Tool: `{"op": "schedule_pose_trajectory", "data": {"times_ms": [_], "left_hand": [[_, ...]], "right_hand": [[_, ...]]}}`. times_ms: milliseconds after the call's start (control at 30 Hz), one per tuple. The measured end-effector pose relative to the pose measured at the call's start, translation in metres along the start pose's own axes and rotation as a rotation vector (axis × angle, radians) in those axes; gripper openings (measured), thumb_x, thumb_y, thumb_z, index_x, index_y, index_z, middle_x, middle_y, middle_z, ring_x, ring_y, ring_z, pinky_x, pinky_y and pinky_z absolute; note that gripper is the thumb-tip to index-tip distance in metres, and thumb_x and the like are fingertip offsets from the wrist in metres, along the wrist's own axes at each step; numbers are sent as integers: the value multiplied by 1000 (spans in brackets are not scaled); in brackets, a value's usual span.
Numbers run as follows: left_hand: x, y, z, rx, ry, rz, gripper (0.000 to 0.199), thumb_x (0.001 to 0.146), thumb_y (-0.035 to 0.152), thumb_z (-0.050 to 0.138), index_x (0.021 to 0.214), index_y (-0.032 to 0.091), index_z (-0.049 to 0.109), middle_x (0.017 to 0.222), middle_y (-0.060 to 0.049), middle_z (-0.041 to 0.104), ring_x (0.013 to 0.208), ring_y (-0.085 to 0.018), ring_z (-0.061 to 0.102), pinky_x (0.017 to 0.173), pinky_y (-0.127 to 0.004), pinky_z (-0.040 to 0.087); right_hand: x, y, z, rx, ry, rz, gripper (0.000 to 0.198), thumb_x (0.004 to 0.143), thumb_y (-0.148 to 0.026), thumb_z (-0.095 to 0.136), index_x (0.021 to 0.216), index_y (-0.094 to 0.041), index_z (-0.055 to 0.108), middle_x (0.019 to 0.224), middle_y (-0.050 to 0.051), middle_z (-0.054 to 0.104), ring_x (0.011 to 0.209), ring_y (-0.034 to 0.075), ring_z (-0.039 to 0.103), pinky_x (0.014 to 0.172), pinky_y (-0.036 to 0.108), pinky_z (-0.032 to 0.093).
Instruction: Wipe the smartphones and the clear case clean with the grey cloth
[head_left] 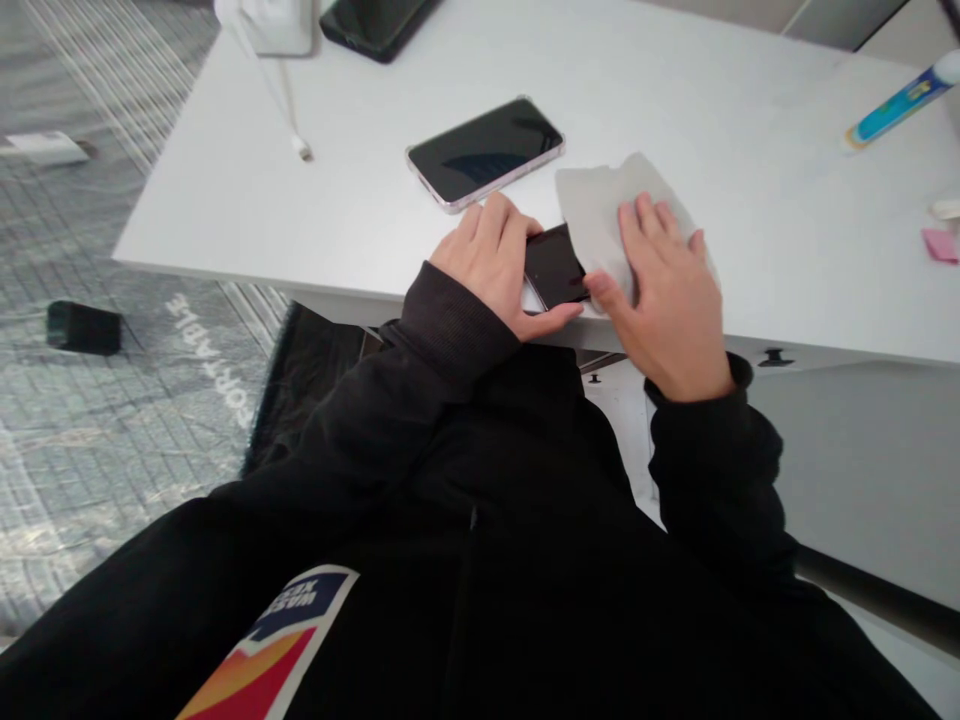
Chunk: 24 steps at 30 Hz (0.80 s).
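Just in front of the pink-edged phone (485,152), near the table (750,130) edge, the left hand (491,262) clasped a small dark phone (553,267) while the right hand (667,300) pressed a grey cloth (600,215) flat over its far end.
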<state>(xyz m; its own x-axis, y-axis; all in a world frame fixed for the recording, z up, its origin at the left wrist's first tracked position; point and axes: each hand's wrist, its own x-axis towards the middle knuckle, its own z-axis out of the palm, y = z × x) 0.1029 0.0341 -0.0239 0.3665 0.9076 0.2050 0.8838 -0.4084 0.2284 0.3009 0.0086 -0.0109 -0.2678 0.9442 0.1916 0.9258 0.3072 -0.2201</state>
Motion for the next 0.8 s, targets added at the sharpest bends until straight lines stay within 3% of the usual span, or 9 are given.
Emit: {"op": "schedule_pose_trajectory", "data": {"times_ms": [133,233,333,433,500,600,667,800], "left_hand": [[0,1,-1,35,-35,-39,86,83,76,63,134,9,50,134,-20,54,122,-35,52,102,-49,45],[1,1,-2,-27,-53,-32,93,81,86,58,135,11,49,135,-19,53,123,-34,50,105,-51,43],[1,3,-3,-43,-50,-37,90,80,87,58,134,14,50,134,-17,54,123,-33,51,104,-50,44],[1,4,-4,2,-65,-49,87,82,79,63,134,11,49,134,-19,54,121,-34,53,100,-50,47],[0,5,-4,7,-51,-49,87,84,79,62,135,10,48,133,-20,53,122,-35,53,101,-50,46],[-1,5,-3,-12,-27,-28,88,84,83,57,135,12,50,132,-18,53,123,-35,53,103,-49,44],[-1,4,-2,-6,-27,-21,86,84,83,56,134,12,51,131,-18,54,122,-35,54,102,-49,44],[0,2,2,19,-29,-41,89,83,79,59,134,8,51,131,-21,56,119,-35,55,98,-48,46]], "right_hand": [[-6,-9,0,97,-88,-238,90,100,-80,22,160,-16,38,169,12,34,159,31,29,128,60,21],[-2,-2,-3,63,-66,-107,79,104,-72,19,159,-20,42,168,11,38,157,31,32,127,61,21],[1,-1,-4,-6,-24,24,84,103,-73,26,160,-13,39,168,18,35,157,38,31,125,67,20],[-1,-9,-3,49,-91,-162,88,100,-78,33,161,-16,38,170,14,32,159,35,28,127,63,19],[-1,-9,-5,90,-119,-218,79,103,-74,29,160,-21,41,169,9,35,159,30,29,128,60,20],[0,2,-7,31,-51,-11,73,108,-66,25,159,-17,42,168,14,38,157,33,32,125,65,21],[1,2,-5,-20,0,78,79,105,-70,29,160,-13,40,167,19,36,156,39,32,124,70,18],[-1,-12,2,78,-65,-179,92,96,-82,34,160,-17,40,169,14,34,159,35,28,127,65,19]]}}
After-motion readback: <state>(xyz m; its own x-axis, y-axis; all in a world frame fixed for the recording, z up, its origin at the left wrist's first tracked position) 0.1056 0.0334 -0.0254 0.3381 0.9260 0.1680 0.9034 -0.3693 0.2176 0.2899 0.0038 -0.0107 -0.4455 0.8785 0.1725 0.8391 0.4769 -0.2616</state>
